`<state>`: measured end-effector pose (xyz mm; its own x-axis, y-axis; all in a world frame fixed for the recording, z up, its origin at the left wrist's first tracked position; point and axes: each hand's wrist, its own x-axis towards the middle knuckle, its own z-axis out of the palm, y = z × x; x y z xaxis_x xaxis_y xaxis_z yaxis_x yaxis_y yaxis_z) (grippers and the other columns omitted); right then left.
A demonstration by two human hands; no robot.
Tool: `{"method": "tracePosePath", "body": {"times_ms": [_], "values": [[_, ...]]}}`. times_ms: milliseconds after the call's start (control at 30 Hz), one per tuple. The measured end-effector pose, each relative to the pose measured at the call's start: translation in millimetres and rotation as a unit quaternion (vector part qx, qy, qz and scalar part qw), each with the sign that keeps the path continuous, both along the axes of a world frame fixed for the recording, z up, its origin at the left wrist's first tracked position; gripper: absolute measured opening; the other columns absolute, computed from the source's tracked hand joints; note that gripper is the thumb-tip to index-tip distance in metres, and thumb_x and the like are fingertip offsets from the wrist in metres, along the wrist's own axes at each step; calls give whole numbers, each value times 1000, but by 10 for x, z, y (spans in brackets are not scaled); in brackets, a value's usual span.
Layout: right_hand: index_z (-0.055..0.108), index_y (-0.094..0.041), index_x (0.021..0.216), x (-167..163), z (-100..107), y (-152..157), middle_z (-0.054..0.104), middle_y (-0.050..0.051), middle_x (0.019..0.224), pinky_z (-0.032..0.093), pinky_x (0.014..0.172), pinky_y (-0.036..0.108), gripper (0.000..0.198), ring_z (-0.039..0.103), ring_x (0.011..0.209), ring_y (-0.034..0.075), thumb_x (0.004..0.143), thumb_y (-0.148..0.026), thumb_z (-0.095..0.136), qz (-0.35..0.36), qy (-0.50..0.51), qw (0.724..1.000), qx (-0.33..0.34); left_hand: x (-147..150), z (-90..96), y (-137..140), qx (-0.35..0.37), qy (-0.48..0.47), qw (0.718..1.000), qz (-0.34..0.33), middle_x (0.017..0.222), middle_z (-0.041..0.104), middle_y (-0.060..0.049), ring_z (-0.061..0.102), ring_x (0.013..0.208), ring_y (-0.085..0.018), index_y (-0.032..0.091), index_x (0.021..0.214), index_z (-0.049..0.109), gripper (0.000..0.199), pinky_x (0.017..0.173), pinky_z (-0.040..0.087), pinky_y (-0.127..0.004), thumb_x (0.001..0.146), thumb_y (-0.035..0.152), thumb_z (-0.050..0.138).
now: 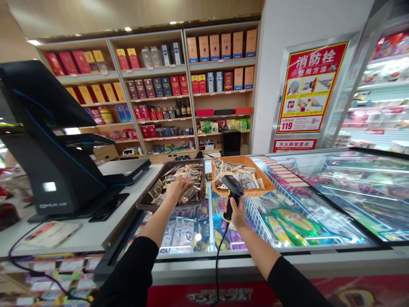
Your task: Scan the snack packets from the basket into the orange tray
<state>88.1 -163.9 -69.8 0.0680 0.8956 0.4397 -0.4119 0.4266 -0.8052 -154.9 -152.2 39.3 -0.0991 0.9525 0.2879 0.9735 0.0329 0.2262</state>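
My left hand (177, 188) reaches into a dark brown wicker basket (144, 200) full of small wrapped snack packets (188, 172), fingers down among them. Whether it grips a packet I cannot tell. My right hand (238, 212) is closed around the handle of a black barcode scanner (232, 186), whose cable hangs down toward me. The scanner head sits just in front of an orange wicker basket (267, 186) holding more packets. Both baskets rest on the glass lid of a chest freezer (319, 213).
A black point-of-sale terminal (47, 140) stands on the white counter (92, 232) at my left. Shelves of boxed goods (179, 85) line the back wall. A red fire-hydrant poster (308, 87) hangs at right, beside a refrigerated display (380, 94).
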Motion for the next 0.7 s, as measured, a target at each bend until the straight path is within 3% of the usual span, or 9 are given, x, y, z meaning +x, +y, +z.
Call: {"method": "tracePosePath", "body": {"times_ms": [133,233,333,433,500,567,633,700], "values": [[45,-23,82,1,-23,9,55,-4,58,40,42,26,27,49,41,12,87,-49,52,-2,-5,1000,7,-43,-42,17,-51,-20,998,3,93,71,-15,64,98,-27,18,117,66,54,80,45,-30,93,50,30],[46,-23,86,4,-26,13,55,-4,58,40,42,26,27,49,41,12,87,-49,52,1,-7,1000,8,-101,-133,89,-32,-163,986,-31,78,72,-10,68,84,-23,18,117,64,51,74,47,-27,92,49,32],[47,-23,90,5,-24,20,54,-5,55,40,42,27,27,47,40,13,87,-50,51,-2,-14,1000,14,-152,-216,168,-21,-350,935,-47,79,73,-9,69,76,-22,18,103,68,49,64,50,-27,88,55,39],[48,-23,92,7,-20,21,54,-5,54,40,42,28,28,48,39,14,87,-50,51,-4,-23,1000,16,-195,-250,207,-17,-471,879,-75,77,73,-12,69,75,-26,15,85,71,55,65,52,-32,77,66,49],[48,-22,91,5,-19,13,54,-4,56,41,42,28,27,48,40,14,87,-49,51,2,-24,1000,15,-225,-246,203,14,-498,860,-113,81,74,-12,68,85,-27,15,83,73,61,71,52,-35,75,70,48],[47,-22,90,-4,-17,-4,55,-4,57,41,42,27,26,49,41,13,87,-48,51,10,-22,1000,15,-247,-226,189,52,-473,871,-124,83,74,-10,66,94,-28,16,83,75,60,80,51,-35,74,69,49],[47,-22,89,-27,-14,-29,55,-4,59,40,42,27,25,49,41,13,88,-47,51,18,-29,999,21,-241,-198,188,84,-436,890,-105,82,74,-7,64,98,-29,18,85,76,48,85,48,-34,67,61,63],[47,-22,85,-60,-7,-59,55,-3,58,39,42,26,25,48,41,13,88,-46,50,25,-52,998,34,-189,-175,219,116,-455,878,-93,83,73,-4,64,96,-27,20,98,73,49,85,48,-33,57,46,77]]}}
